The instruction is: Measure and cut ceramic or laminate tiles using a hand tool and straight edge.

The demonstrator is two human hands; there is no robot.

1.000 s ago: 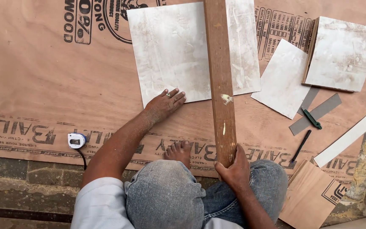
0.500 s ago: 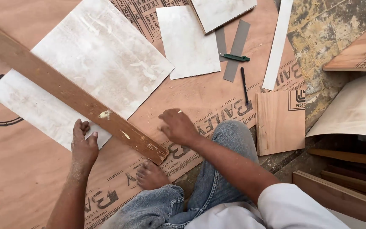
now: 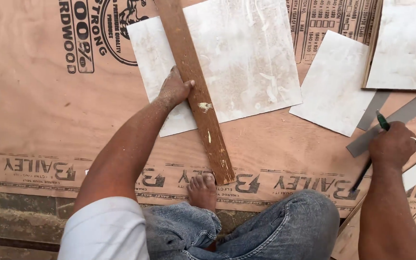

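Head view: the left hand (image 3: 174,89) presses the long brown wooden batten (image 3: 196,91) flat across the pale square laminate sheet (image 3: 239,62), while, right of the batten, the right hand (image 3: 393,144) closes on a green-handled cutter (image 3: 382,120), suggesting scoring along the batten's edge comes next.

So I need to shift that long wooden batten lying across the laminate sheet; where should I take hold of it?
Grip the wooden batten on its long edges near the bare lower end, coming from above. It lies flat and narrow, so fingers can span its width there. The left hand already presses its upper part over the white laminate sheet.
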